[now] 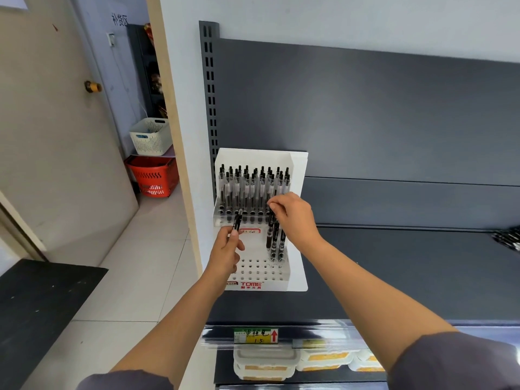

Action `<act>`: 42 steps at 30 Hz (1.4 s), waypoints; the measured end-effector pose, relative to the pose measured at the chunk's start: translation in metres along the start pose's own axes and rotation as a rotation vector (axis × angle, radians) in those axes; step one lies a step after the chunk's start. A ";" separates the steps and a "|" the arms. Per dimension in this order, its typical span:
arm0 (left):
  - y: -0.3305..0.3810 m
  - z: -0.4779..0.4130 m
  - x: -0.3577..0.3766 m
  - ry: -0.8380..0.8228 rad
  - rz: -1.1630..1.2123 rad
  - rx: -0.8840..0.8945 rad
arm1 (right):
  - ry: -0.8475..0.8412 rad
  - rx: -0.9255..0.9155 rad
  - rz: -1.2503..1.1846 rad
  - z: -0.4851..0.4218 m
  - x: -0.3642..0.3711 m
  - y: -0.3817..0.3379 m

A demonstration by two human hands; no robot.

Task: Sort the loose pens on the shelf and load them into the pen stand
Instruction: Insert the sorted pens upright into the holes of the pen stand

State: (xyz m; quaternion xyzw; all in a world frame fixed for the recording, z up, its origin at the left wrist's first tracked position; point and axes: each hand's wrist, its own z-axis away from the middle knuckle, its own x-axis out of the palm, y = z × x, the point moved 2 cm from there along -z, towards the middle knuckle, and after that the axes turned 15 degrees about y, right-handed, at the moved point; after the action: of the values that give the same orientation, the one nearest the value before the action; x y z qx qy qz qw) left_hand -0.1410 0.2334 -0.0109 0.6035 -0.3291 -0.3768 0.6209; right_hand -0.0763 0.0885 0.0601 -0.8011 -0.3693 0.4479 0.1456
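Note:
A white pen stand (295, 249) sits at the left end of the dark shelf (394, 266). Its upper tier is packed with several clear-barrelled black pens (247, 190). In the lower tier's right holes stand a few dark pens (278, 243). My left hand (228, 251) holds one dark pen (237, 220) upright in front of the stand's middle. My right hand (292, 215) pinches the top of a dark pen standing in the lower tier's right side. A pile of loose dark pens (508, 240) lies at the far right edge of the shelf.
A price label (256, 335) hangs on the shelf's front rail. Plastic boxes (264, 364) fill the shelf below. To the left, a red basket (153, 175) and a white basket (150, 135) sit on the floor past a wall edge.

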 end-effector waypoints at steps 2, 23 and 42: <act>-0.001 0.000 0.000 0.007 -0.002 0.006 | 0.000 0.000 -0.007 -0.001 0.001 -0.001; -0.001 -0.010 0.007 0.068 -0.034 0.118 | -0.108 -0.085 0.180 -0.004 0.006 0.004; 0.012 -0.010 0.012 0.052 -0.150 0.270 | -0.091 -0.026 0.173 0.001 0.015 0.011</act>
State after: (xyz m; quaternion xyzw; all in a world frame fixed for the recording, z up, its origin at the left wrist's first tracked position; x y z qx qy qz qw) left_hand -0.1253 0.2276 -0.0002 0.7138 -0.3148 -0.3585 0.5126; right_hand -0.0672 0.0916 0.0440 -0.8107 -0.3105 0.4899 0.0791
